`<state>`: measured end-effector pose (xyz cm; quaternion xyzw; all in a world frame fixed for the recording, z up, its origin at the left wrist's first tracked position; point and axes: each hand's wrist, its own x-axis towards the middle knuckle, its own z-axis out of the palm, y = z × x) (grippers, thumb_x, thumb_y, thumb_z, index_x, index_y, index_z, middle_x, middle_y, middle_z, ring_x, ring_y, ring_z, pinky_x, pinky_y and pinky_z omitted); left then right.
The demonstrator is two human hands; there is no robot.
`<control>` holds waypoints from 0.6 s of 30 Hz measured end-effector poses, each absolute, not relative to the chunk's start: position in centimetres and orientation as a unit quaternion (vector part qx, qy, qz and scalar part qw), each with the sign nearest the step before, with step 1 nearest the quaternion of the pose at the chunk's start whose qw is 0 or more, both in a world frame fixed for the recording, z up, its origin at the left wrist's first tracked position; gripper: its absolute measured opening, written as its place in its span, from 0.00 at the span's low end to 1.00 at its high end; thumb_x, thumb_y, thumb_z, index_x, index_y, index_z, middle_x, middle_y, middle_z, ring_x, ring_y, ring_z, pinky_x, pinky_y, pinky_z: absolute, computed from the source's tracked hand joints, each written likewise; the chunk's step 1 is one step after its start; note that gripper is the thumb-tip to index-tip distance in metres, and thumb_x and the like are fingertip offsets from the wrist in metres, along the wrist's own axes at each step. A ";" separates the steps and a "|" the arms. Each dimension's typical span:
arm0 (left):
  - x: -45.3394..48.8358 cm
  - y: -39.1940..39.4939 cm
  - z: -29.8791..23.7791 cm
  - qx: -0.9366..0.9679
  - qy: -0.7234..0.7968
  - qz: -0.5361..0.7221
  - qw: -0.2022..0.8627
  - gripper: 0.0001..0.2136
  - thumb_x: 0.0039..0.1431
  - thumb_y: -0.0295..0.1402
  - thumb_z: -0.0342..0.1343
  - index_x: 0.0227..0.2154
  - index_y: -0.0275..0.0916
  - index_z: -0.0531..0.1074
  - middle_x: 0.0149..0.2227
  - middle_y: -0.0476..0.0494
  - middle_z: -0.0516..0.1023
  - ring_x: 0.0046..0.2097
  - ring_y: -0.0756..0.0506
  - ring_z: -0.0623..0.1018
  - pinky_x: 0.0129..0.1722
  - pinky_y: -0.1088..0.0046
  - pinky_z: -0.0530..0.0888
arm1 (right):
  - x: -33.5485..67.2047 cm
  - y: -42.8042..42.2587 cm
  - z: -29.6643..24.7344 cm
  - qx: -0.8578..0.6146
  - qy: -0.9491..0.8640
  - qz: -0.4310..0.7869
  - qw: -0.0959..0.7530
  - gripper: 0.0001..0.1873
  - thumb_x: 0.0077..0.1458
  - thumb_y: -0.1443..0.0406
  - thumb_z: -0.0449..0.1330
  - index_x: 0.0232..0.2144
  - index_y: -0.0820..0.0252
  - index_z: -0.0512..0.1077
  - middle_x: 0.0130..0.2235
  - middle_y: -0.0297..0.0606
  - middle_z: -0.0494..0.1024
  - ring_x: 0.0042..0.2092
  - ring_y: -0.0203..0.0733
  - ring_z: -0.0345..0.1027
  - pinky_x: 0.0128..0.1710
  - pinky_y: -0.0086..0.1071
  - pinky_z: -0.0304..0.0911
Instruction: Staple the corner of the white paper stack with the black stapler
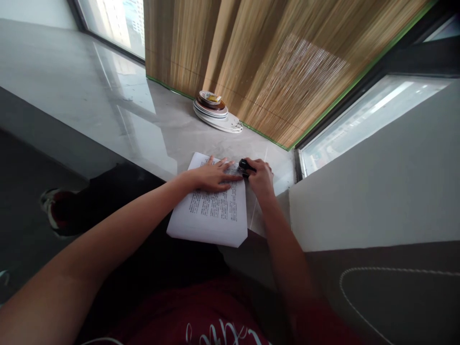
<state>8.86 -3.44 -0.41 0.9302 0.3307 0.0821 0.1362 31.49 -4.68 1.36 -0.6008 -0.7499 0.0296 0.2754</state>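
Printed sheets of paper [212, 218] lie on the grey sill, their near edge sticking out past its front. My left hand [214, 176] rests flat on the upper part of the paper, fingers spread. In my right hand [262, 177] is a black stapler [246, 166], held at the paper's upper right edge. My fingers wrap round its back end, while its front end points left over the sheet. Whether its jaws are pressed together I cannot tell.
A stack of plates [212, 112] stands on the stone sill [118, 120], beyond the paper. Behind it hangs a bamboo blind [251, 62]. A white wall [366, 182] rises close to my right arm. A white cord [388, 270] loops at the lower right.
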 end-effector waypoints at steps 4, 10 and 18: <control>8.8 -3.4 -0.4 0.930 0.330 0.079 0.140 0.28 0.67 0.48 0.51 0.69 0.66 0.58 0.76 0.51 0.50 0.75 0.27 0.47 0.68 0.32 0.39 | 31.5 -4.5 1.3 -0.601 -0.752 0.028 0.269 0.25 0.61 0.68 0.52 0.55 0.44 0.76 0.48 0.39 0.77 0.53 0.53 0.65 0.53 0.47 0.55; 8.7 -3.4 -0.4 0.931 0.329 0.082 0.137 0.28 0.67 0.49 0.51 0.69 0.65 0.58 0.76 0.51 0.50 0.75 0.28 0.48 0.68 0.34 0.39 | 31.3 -4.6 1.3 -0.604 -0.750 0.030 0.268 0.26 0.59 0.69 0.53 0.55 0.45 0.77 0.49 0.40 0.77 0.53 0.52 0.64 0.52 0.46 0.55; 8.7 -3.4 -0.4 0.931 0.327 0.078 0.144 0.27 0.68 0.49 0.49 0.69 0.65 0.58 0.76 0.50 0.48 0.75 0.27 0.48 0.67 0.31 0.39 | 30.8 -4.8 1.6 -0.614 -0.756 0.012 0.227 0.26 0.61 0.70 0.50 0.56 0.46 0.76 0.50 0.43 0.76 0.53 0.55 0.61 0.50 0.48 0.52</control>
